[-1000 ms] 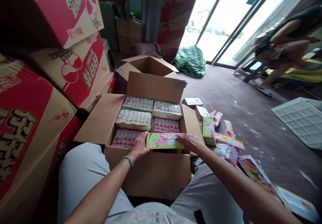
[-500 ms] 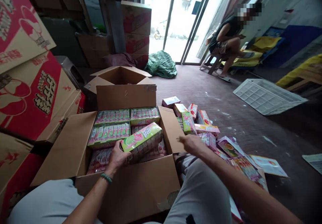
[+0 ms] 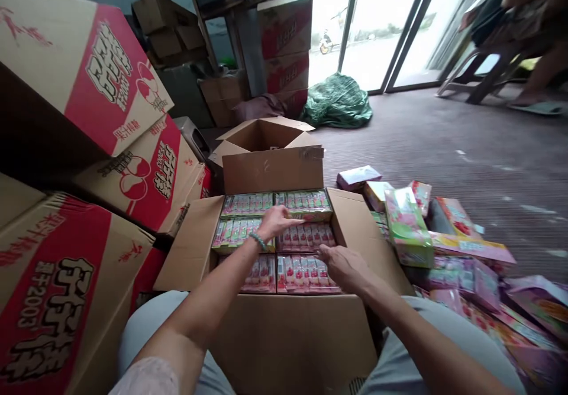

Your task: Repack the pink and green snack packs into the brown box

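An open cardboard carton [image 3: 293, 330] stands between my legs, holding several rows of small wrapped packs. My left hand [image 3: 276, 222], with a beaded bracelet at the wrist, is over the middle of the carton, thumb and fingers apart above the packs. Nearer me, my right hand [image 3: 346, 266] reaches in from the right, its fingertips at the edge of the pink packs [image 3: 306, 274]. Neither hand visibly holds anything. Green-topped packs [image 3: 239, 229] fill the left and back rows. A green and pink box [image 3: 408, 229] lies on the pile to the right.
Printed red and tan cartons [image 3: 53, 294] are stacked at my left. Another open carton [image 3: 266, 135] stands behind mine. Loose candy boxes [image 3: 465, 274] spread over the floor at right. Farther back are a green sack [image 3: 337, 100] and a seated person [image 3: 532, 22] on a stool.
The green box has left my left hand, and a similar one now tops the pile at right. Both hands are now over the packs. The view has swung left and down.
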### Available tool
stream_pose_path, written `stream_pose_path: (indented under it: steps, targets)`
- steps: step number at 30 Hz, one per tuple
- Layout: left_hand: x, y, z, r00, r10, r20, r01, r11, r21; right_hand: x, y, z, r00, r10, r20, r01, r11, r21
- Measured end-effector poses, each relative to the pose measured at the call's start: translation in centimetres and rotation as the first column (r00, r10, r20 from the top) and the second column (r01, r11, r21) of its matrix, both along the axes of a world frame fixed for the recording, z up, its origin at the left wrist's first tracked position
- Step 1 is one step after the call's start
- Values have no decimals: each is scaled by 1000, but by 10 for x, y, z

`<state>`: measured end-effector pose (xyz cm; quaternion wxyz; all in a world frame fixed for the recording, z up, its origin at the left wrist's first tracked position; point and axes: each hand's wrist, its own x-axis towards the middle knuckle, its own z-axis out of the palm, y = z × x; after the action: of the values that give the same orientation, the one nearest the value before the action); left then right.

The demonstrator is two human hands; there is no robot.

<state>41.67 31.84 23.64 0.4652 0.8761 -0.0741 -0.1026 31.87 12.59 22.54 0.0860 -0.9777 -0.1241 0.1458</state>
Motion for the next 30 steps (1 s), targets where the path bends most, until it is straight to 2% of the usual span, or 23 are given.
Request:
stream_pose_path:
  steps: [2,3,4,5,6,7,8,10,12,15,18,21,24,27,30]
  targets:
    - [19,51,-22,991,103,88,-120,967,226,9,-2,-4,1000,-18,-3,18,1000,17]
    - [26,74,-36,988,78,134,-129,893,431,12,-2,-7,1000,-14,-5,15,1000,16]
    - [31,95,-51,990,37,140,-114,794,597,15,-2,-10,1000,-4,-2,4,1000,11]
    - [34,112,-66,994,5,113,-85,695,714,17,-1,-12,1000,14,4,-14,1000,8]
    - [34,124,-82,997,-4,75,-56,621,782,19,1,-14,999,30,14,-30,1000,9]
    - [32,133,-97,999,21,46,-49,586,809,21,3,-14,999,46,29,-46,999,17]
    - [27,138,-110,998,47,36,-57,575,816,22,5,-14,997,55,45,-57,998,28]
    - [11,141,-128,995,71,70,-98,587,803,25,9,-14,996,57,71,-60,997,46]
    - [-13,140,-136,989,39,142,-136,612,779,27,12,-13,995,50,84,-54,998,44]
    - [-52,144,-131,968,24,248,-203,655,728,27,13,-18,996,42,79,-45,999,30]
    - [-70,156,-113,971,-65,228,-115,709,696,25,13,-26,994,55,94,-58,998,32]
    - [-51,165,-92,986,-161,42,89,726,682,20,14,-31,993,61,102,-62,998,8]
    - [-14,162,-84,976,-82,-202,194,753,629,16,17,-31,994,71,86,-70,997,-13]
    - [5,150,-95,965,5,-261,166,760,629,14,20,-28,995,71,76,-71,997,-6]
    - [-1,143,-113,966,55,-254,125,759,639,14,21,-26,997,45,66,-47,999,18]
